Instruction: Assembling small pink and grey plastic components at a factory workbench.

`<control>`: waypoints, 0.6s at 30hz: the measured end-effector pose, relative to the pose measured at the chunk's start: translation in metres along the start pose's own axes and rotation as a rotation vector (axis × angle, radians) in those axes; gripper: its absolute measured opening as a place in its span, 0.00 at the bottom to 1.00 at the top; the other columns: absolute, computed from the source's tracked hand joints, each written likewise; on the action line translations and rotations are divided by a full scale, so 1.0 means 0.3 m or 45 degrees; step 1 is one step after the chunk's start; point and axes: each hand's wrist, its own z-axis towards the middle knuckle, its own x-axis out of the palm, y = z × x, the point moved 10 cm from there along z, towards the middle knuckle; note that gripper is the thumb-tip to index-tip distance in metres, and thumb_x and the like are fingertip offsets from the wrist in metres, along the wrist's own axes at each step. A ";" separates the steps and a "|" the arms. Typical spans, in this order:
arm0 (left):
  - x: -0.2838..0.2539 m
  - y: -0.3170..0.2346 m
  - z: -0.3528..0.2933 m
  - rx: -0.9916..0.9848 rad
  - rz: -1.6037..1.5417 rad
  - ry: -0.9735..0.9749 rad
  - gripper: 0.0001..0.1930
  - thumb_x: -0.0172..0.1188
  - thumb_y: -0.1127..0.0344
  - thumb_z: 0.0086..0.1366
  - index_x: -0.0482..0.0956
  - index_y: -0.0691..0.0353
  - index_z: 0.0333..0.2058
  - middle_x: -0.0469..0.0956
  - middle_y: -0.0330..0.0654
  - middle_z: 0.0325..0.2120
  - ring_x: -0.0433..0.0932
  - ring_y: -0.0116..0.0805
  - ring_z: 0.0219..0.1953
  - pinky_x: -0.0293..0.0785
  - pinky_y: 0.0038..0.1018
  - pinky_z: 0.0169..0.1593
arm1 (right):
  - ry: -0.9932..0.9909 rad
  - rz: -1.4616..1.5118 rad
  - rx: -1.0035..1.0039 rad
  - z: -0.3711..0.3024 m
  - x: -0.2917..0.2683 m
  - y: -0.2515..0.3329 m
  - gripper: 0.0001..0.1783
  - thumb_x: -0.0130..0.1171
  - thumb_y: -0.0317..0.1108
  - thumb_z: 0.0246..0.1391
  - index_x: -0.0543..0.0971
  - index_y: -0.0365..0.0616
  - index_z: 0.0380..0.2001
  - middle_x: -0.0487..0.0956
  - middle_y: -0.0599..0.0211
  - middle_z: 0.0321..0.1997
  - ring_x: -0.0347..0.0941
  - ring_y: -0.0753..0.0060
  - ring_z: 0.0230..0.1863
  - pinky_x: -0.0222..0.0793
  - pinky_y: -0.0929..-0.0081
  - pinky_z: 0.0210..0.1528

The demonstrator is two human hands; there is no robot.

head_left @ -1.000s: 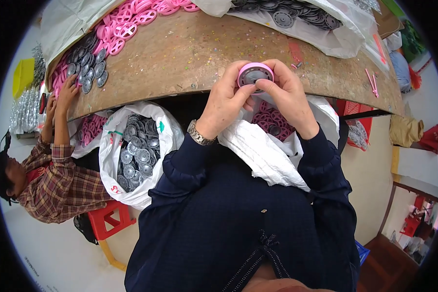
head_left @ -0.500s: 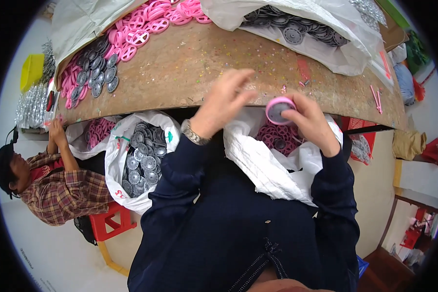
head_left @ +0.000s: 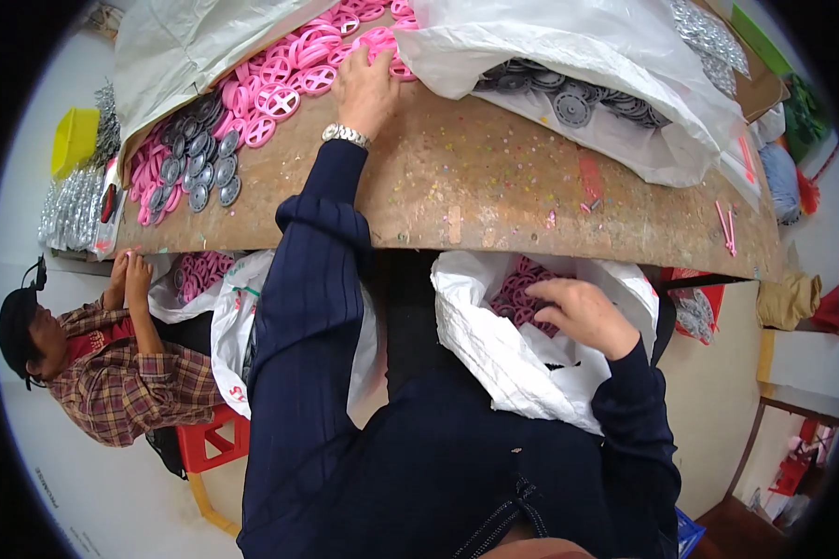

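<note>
While the left hand (head_left: 368, 88) lies spread on pink spoked rings (head_left: 294, 70) atop the counter (head_left: 494, 186), the right hand (head_left: 583, 317), fingers curled, reaches into a white sack (head_left: 503, 349) of assembled rings.

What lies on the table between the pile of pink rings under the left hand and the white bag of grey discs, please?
In the head view, only bare speckled wooden table lies between the pink rings by the left hand and the white bag of grey discs.

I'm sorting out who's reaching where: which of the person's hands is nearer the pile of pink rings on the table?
Left. The left hand touches the pink rings on the table; the right hand is down in the white bag below the table edge.
</note>
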 end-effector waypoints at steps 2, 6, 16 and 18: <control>0.034 0.074 0.073 -0.029 -0.051 -0.015 0.22 0.62 0.57 0.59 0.77 0.49 0.53 0.71 0.51 0.54 0.68 0.53 0.58 0.67 0.54 0.56 | -0.049 0.025 -0.061 0.001 0.007 0.012 0.19 0.63 0.34 0.50 0.79 0.39 0.45 0.81 0.51 0.42 0.77 0.47 0.45 0.73 0.59 0.47; 0.148 0.139 0.225 -0.024 -0.016 0.105 0.22 0.58 0.54 0.61 0.76 0.41 0.56 0.73 0.48 0.54 0.69 0.53 0.58 0.66 0.58 0.56 | -0.019 0.064 -0.039 0.000 0.033 -0.014 0.19 0.64 0.34 0.50 0.79 0.39 0.46 0.81 0.51 0.43 0.77 0.47 0.45 0.73 0.60 0.47; 0.541 0.270 0.429 -0.136 0.267 0.670 0.23 0.47 0.53 0.68 0.69 0.41 0.61 0.71 0.41 0.60 0.75 0.57 0.52 0.76 0.44 0.51 | 0.059 0.144 -0.018 0.032 0.113 -0.051 0.19 0.65 0.35 0.50 0.79 0.41 0.45 0.82 0.53 0.40 0.78 0.48 0.42 0.74 0.57 0.43; 0.588 0.097 0.418 0.288 0.102 0.914 0.32 0.45 0.33 0.65 0.72 0.45 0.58 0.66 0.52 0.62 0.68 0.67 0.59 0.65 0.50 0.64 | 0.044 0.127 0.052 0.024 0.115 -0.084 0.19 0.65 0.35 0.50 0.79 0.42 0.45 0.82 0.54 0.40 0.78 0.48 0.42 0.74 0.57 0.43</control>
